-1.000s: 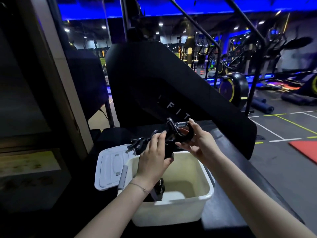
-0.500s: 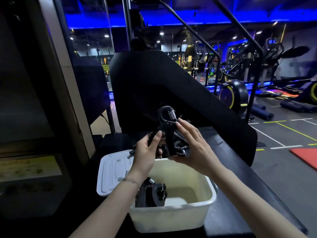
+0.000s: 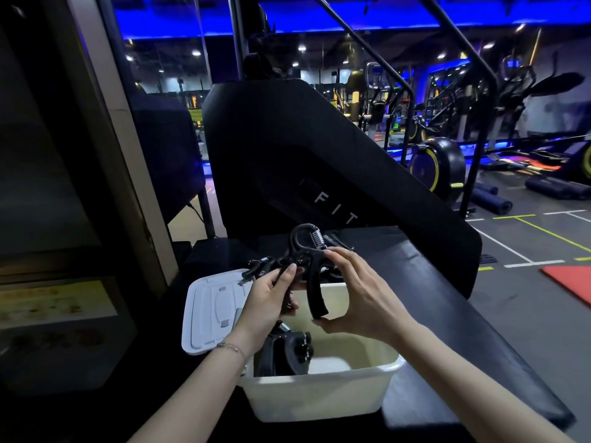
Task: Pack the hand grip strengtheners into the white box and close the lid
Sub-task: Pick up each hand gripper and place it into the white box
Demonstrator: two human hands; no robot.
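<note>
Above the box (image 3: 319, 398), a black gripper (image 3: 311, 273) with a coiled steel spring hangs between both hands: left hand (image 3: 271, 302) pinches one curved handle, right hand (image 3: 358, 298) pinches the other. Another gripper (image 3: 284, 353) lies inside; the flat white lid (image 3: 208, 314) rests on the dark desk (image 3: 447, 314)

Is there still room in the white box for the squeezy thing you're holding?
Yes. The white box is bare on its right side, between the packed strengthener at its left and the right wall. Both hands, left hand and right hand, hold the strengthener above it. More grippers crowd the far left, beside the lid.
</note>
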